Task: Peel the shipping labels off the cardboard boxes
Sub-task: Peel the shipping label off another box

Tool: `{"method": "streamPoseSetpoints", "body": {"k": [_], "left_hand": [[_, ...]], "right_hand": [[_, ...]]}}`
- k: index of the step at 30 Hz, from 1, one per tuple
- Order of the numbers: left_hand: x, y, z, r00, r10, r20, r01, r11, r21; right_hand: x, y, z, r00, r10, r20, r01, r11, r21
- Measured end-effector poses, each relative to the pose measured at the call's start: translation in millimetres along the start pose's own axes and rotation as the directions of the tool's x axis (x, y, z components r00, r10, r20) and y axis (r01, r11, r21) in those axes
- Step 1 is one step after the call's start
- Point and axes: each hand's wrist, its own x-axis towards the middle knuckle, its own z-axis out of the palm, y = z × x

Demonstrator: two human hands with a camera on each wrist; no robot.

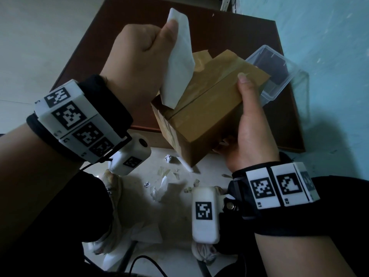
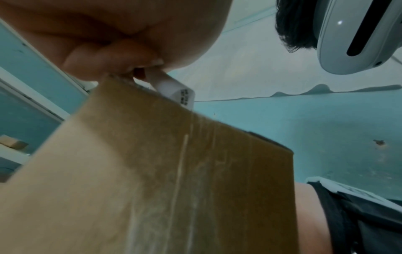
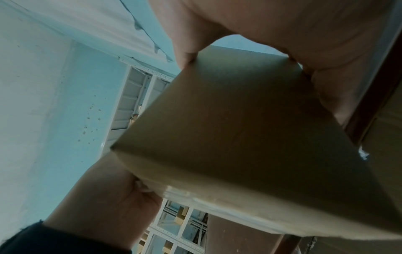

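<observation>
A taped brown cardboard box is held tilted in the air over the near edge of a dark brown table. My right hand grips its right end, thumb on the top face and fingers underneath. My left hand pinches a white shipping label and holds it lifted up from the box; its lower tip still meets the box's near left corner. In the left wrist view the box fills the frame below the label. The right wrist view looks up at the box's underside.
A clear plastic container sits on the table just behind the box. Torn scraps of paper and tape litter the pale floor beneath the box. Turquoise wall stands to the right. Metal shelving with boxes shows in the right wrist view.
</observation>
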Motion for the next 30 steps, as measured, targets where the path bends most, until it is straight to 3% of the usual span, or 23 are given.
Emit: {"method": "streamPoseSetpoints", "body": {"k": [17,30], "left_hand": [[3.5,-3.0,-1.2,0.995,-0.098,0.03,0.1,0.993,-0.067],[-3.0,-2.4,4.6,1.0,-0.012,-0.021,0.007,0.975,-0.22]], "right_hand": [[-2.0,-0.1,1.8,0.999,-0.025,-0.024,0.024,0.999,-0.04],[-9.1,-2.0,9.1,0.984,-0.059,-0.167,0.057,0.998,-0.021]]}}
